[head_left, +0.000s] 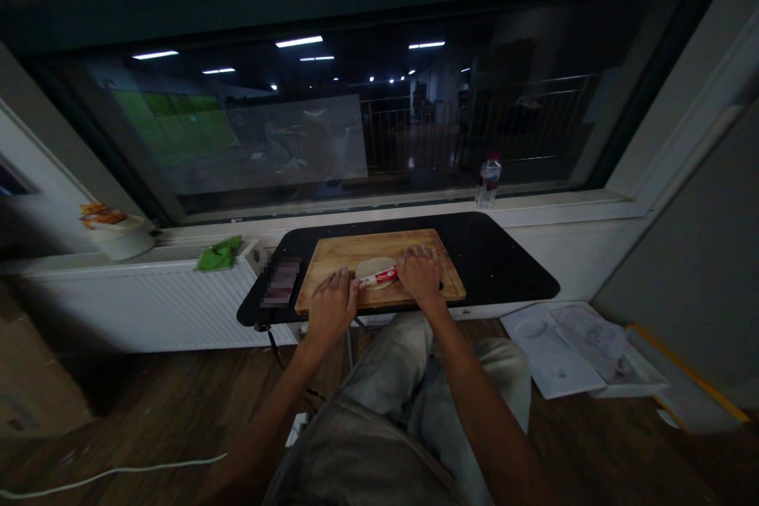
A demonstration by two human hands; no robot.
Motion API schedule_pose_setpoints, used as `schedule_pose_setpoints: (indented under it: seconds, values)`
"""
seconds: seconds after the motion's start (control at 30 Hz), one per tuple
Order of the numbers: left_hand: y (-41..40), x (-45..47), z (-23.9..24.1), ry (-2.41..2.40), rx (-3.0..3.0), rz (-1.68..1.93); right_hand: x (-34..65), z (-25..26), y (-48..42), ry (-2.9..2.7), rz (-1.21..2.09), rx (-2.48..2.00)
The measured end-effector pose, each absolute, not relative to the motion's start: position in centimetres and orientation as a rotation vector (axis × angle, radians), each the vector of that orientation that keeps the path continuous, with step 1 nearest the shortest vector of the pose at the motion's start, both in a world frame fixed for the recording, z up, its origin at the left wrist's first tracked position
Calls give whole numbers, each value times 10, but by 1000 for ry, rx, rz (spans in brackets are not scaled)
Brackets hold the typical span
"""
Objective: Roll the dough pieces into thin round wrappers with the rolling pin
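A round, flat piece of pale dough (372, 266) lies on a wooden cutting board (341, 249). Across the dough rests a slim rolling pin (383, 277) with a red and white wrapping round its middle. My left hand (333, 299) is closed over its left end, and my right hand (420, 273) over its right end. The fingers cover both ends of the pin. Under the board is a black table (504, 261), with a blurred-out flat item (282, 282) to the board's left.
A green cloth (219, 253) lies on the white radiator (195, 304) at the left, near a white tub (122, 237). A water bottle (488, 183) stands on the windowsill. On the floor at the right is an opened white box (557, 356); a white cable (112, 474) runs at the lower left.
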State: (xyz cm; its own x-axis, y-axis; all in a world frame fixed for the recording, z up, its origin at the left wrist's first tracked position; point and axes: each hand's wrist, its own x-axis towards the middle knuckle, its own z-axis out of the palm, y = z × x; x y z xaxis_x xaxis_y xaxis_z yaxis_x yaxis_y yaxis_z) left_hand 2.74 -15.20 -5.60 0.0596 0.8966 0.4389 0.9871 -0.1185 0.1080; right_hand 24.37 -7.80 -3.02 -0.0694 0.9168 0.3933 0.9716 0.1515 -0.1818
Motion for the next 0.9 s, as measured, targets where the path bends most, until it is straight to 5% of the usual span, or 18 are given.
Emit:
schedule_pose_setpoints:
  seconds: [0.9]
  values:
    - [-79,13,-30,-2047,-2080,-436,229,-22,-69,-1957,-30,-1874]
